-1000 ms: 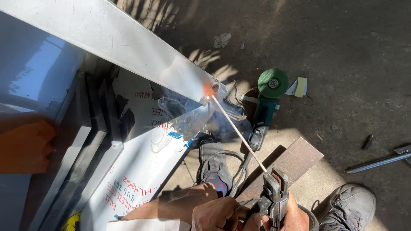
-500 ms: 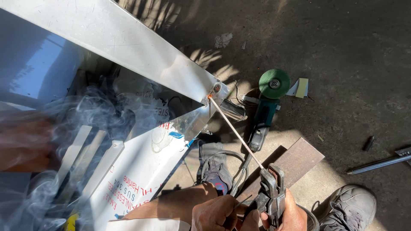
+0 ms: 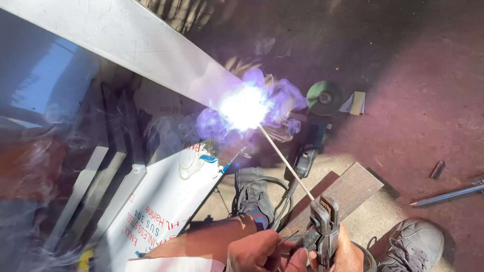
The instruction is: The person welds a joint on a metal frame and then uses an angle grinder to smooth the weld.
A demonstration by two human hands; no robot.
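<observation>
Both hands sit at the bottom edge of the view, wrapped together around the electrode holder (image 3: pixel 325 229). The left hand (image 3: pixel 254 252) is curled shut on the holder's grip from the left side, its fingers folded across the front; the right hand (image 3: pixel 348 252) is mostly hidden behind the holder, only its edge showing, and it appears closed on the same grip, though its fingers cannot be seen. The holder's clamp stands just above the hands and pinches the near end of a thin rod (image 3: pixel 285 160). The rod slants up and left, away from the hands, and its far tip is lost in a white-blue arc (image 3: pixel 244 107) with violet smoke around it. The arc burns at the lower end of a long steel strip (image 3: pixel 126 38), which runs diagonally from the top left corner of the view. Below the strip lies a white sheet (image 3: pixel 161 201) with red lettering, beside grey bars (image 3: pixel 96 186). A black cable (image 3: pixel 262 189) loops over the dirt floor just above the left hand. A grinder (image 3: pixel 322 100) with a green disc lies beyond the arc, a brown plate (image 3: pixel 348 189) rests right of the rod, and a grey shoe (image 3: pixel 413 247) shows at the bottom right.
</observation>
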